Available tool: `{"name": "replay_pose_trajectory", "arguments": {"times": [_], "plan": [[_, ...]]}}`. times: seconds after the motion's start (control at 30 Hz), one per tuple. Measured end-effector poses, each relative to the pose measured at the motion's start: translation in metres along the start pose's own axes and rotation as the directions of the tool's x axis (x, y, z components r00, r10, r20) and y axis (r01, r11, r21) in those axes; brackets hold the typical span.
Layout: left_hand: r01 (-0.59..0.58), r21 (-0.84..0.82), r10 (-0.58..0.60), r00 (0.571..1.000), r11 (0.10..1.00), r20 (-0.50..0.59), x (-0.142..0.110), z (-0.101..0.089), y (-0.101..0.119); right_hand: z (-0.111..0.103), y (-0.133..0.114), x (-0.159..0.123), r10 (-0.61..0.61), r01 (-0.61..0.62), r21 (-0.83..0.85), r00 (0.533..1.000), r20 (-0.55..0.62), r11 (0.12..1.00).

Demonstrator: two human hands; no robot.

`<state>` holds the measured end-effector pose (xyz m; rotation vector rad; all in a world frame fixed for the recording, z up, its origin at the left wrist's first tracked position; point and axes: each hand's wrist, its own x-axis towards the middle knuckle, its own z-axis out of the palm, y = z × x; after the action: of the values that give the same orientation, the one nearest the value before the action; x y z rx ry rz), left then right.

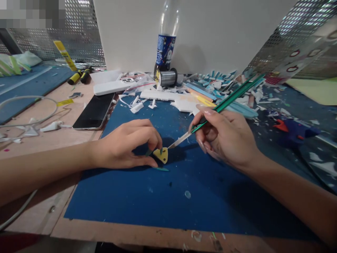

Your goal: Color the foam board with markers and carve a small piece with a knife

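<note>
A small yellow triangular piece with dark spots, like a cheese wedge, is on the blue cutting mat. My left hand rests on the mat with its fingers curled, a long green fingernail pressing on the piece and the thumb beside its lower edge. In my right hand is a green snap-off utility knife, gripped like a pen. Its extended blade points down and left, and the tip is at the piece's upper right edge. Whether the tip touches it I cannot tell.
A black phone lies left of the mat. Behind stand a plastic bottle and a wire spool. White and blue scraps cover the back. At right lies a dark blue tool with an orange tip.
</note>
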<state>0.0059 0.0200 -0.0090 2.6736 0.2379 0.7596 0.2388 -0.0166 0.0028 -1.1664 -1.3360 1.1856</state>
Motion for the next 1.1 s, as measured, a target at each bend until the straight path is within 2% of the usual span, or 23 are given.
{"name": "replay_pose_trajectory", "arguments": {"times": [0.23, 1.1], "plan": [[-0.074, 0.022, 0.075, 0.996, 0.997, -0.045, -0.0003, 0.0013, -0.0031, 0.0021, 0.0003, -0.0011, 0.008, -0.008, -0.011, 1.000, 0.012, 1.000], [-0.127, 0.068, 0.130, 0.990, 0.990, -0.046, -0.0010, 0.0003, -0.0015, 0.0042, -0.0006, -0.0013, 0.038, -0.039, 0.025, 0.999, 0.015, 0.999]]}}
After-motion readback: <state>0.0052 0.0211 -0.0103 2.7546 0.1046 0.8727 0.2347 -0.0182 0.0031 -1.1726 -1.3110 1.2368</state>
